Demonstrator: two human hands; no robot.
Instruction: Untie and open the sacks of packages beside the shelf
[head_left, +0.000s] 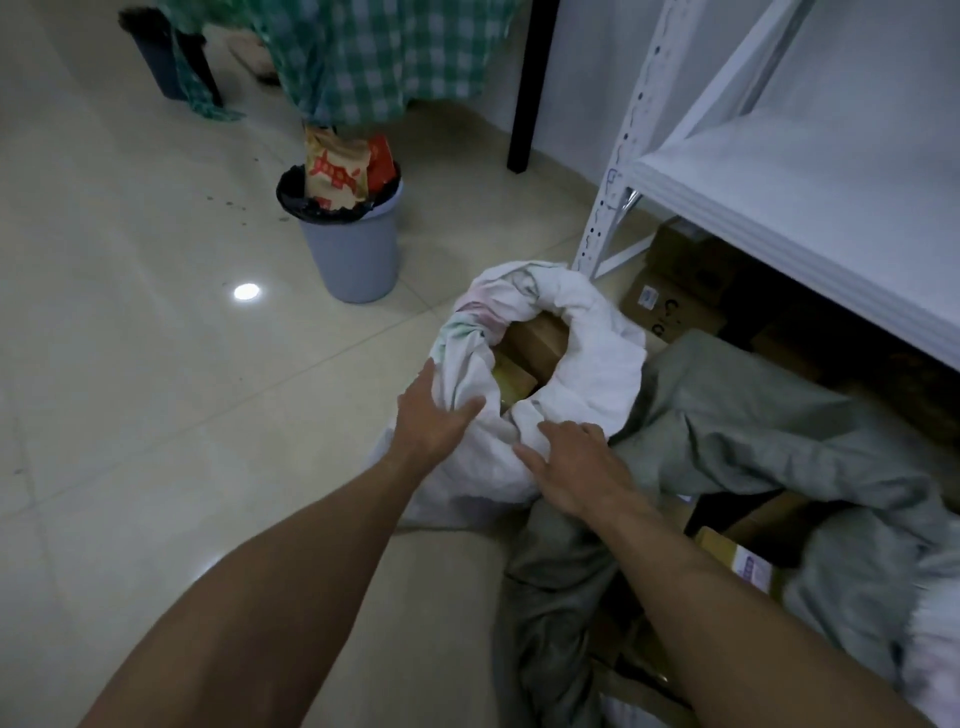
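A white cloth sack (597, 358) stands on the floor beside the white metal shelf (789, 182), its mouth open and rolled back, with brown cardboard packages (535, 338) showing inside. My left hand (431, 415) rests flat on the sack's near-left rim, fingers spread. My right hand (571, 465) lies on the near rim, fingers apart and pressing the cloth. To the right, a grey-green cloth sack (769, 431) lies slack and open, with boxes (737, 556) visible in it.
A grey waste bin (353, 249) with a black liner and red-and-tan wrappers stands on the tiled floor at the left rear. Cardboard boxes (670, 306) sit under the shelf's lowest board. A checked green cloth (374, 57) hangs at the back, beside a black table leg (530, 83).
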